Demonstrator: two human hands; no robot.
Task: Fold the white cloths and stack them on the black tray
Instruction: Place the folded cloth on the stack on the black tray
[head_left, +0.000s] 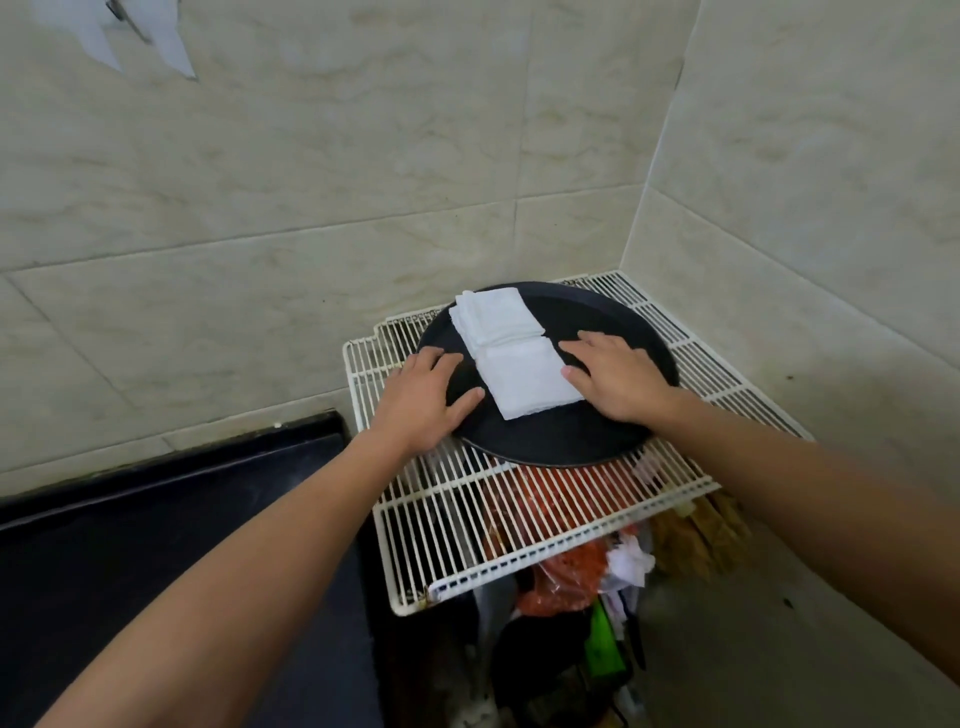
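A round black tray (550, 441) lies on a white wire rack in the corner of the tiled walls. Two folded white cloths lie on it side by side: a thicker far stack (496, 314) and a flat near one (527, 379). My left hand (421, 400) rests flat on the tray's left rim, fingers spread, thumb pointing at the near cloth. My right hand (615, 376) lies flat on the tray to the right of the near cloth, its thumb touching the cloth's edge. Neither hand grips anything.
The white wire rack (467, 525) juts out over a bin of red bags, paper and other rubbish (571, 571). A black countertop (171, 519) lies at the lower left. Tiled walls close in behind and on the right.
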